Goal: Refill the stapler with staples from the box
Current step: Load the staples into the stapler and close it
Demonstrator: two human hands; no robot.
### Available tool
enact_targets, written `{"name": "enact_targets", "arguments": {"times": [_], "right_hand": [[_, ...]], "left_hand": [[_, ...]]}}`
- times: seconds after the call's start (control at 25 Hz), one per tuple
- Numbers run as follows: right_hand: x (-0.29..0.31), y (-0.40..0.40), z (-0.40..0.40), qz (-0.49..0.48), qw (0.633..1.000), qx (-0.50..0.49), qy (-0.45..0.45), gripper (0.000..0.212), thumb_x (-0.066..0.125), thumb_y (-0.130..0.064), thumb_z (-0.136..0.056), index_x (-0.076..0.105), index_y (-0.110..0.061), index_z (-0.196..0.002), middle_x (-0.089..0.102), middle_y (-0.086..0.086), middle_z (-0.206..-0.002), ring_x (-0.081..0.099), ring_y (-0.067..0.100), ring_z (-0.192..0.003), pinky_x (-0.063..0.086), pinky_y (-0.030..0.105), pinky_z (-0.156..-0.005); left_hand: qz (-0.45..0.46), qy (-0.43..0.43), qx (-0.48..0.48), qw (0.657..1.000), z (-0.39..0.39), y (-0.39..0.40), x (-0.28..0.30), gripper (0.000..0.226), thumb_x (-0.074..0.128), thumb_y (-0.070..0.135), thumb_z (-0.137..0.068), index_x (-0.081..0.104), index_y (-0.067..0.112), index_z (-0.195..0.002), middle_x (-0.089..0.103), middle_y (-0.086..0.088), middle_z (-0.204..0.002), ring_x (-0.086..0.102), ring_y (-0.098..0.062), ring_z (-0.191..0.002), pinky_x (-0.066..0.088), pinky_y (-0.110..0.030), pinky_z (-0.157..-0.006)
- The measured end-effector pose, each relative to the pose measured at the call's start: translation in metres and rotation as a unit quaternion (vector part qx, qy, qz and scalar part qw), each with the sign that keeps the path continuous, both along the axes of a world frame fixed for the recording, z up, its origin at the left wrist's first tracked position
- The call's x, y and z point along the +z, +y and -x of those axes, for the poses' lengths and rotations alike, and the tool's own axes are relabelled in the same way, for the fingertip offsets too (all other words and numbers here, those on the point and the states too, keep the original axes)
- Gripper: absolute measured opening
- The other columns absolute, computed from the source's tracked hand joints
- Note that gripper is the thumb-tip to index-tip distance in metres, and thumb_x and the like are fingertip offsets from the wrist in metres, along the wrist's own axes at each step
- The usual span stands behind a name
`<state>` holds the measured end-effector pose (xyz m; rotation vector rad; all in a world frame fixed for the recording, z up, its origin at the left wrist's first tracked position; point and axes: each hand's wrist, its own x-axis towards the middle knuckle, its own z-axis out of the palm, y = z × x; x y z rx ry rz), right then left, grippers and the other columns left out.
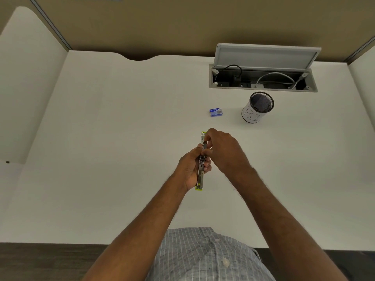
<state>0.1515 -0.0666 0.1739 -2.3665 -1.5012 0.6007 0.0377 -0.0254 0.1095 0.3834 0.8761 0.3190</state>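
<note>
A slim stapler [200, 180] with lime-green ends is held lengthwise above the white desk, pointing away from me. My left hand [189, 166] wraps around its lower half from the left. My right hand [222, 151] comes over from the right, fingertips pinched on the stapler's upper middle part. Whether a strip of staples sits between those fingers is hidden. The small blue staple box [216, 112] lies on the desk beyond my hands, apart from them.
A black mesh pen cup [258, 107] with a white paper label stands right of the box. Behind it an open cable hatch [263, 78] shows wires. The white desk [121, 138] is bounded by partition walls at the back and sides.
</note>
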Motion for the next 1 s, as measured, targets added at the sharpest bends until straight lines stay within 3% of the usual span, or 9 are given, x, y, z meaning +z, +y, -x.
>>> {"name": "enact_targets", "arguments": {"times": [0.28, 0.4, 0.6, 0.84, 1.0], "right_hand": [[-0.018, -0.008, -0.003, -0.049, 0.96, -0.149, 0.231, 0.029, 0.08, -0.015, -0.077, 0.061, -0.017, -0.099, 0.066, -0.003, -0.085, 0.059, 0.009, -0.071, 0.053, 0.021, -0.067], [-0.027, -0.007, -0.004, -0.05, 0.937, -0.197, 0.283, 0.031, 0.08, -0.014, -0.075, 0.061, -0.014, -0.1, 0.063, -0.002, -0.085, 0.057, 0.011, -0.073, 0.053, 0.026, -0.068], [-0.031, 0.0, -0.003, -0.125, 0.931, -0.233, 0.251, 0.022, 0.075, -0.016, -0.081, 0.061, -0.013, -0.098, 0.06, -0.008, -0.083, 0.056, 0.005, -0.073, 0.048, 0.017, -0.065], [-0.032, -0.005, 0.007, -0.193, 0.918, -0.223, 0.266, 0.005, 0.069, -0.018, -0.089, 0.065, -0.017, -0.091, 0.069, -0.005, -0.086, 0.063, 0.006, -0.077, 0.048, 0.012, -0.066], [-0.029, -0.024, 0.02, -0.276, 0.939, -0.112, 0.172, 0.006, 0.068, -0.018, -0.089, 0.064, -0.017, -0.092, 0.063, -0.006, -0.09, 0.06, 0.012, -0.082, 0.049, 0.019, -0.073]], "left_hand": [[0.034, 0.011, 0.026, 0.999, -0.002, -0.002, -0.004, 0.029, 0.053, 0.031, -0.1, 0.062, 0.007, -0.086, 0.055, -0.009, -0.061, 0.049, -0.017, -0.048, 0.04, -0.024, -0.048], [0.034, 0.009, 0.021, 0.999, -0.004, -0.003, -0.002, 0.027, 0.052, 0.03, -0.101, 0.063, 0.007, -0.091, 0.054, -0.008, -0.062, 0.048, -0.017, -0.049, 0.039, -0.024, -0.048], [0.045, -0.011, 0.011, 0.999, -0.006, -0.004, 0.002, 0.031, 0.047, 0.033, -0.102, 0.062, 0.011, -0.086, 0.054, -0.005, -0.064, 0.047, -0.014, -0.05, 0.036, -0.024, -0.051], [0.061, -0.025, 0.026, 0.998, -0.004, 0.001, 0.002, 0.029, 0.049, 0.032, -0.102, 0.065, 0.011, -0.091, 0.053, -0.004, -0.066, 0.048, -0.013, -0.051, 0.041, -0.023, -0.05], [0.065, -0.008, 0.056, 0.996, -0.001, 0.003, 0.004, 0.028, 0.055, 0.029, -0.1, 0.073, 0.008, -0.097, 0.065, -0.006, -0.076, 0.061, -0.015, -0.063, 0.054, -0.027, -0.063]]}}
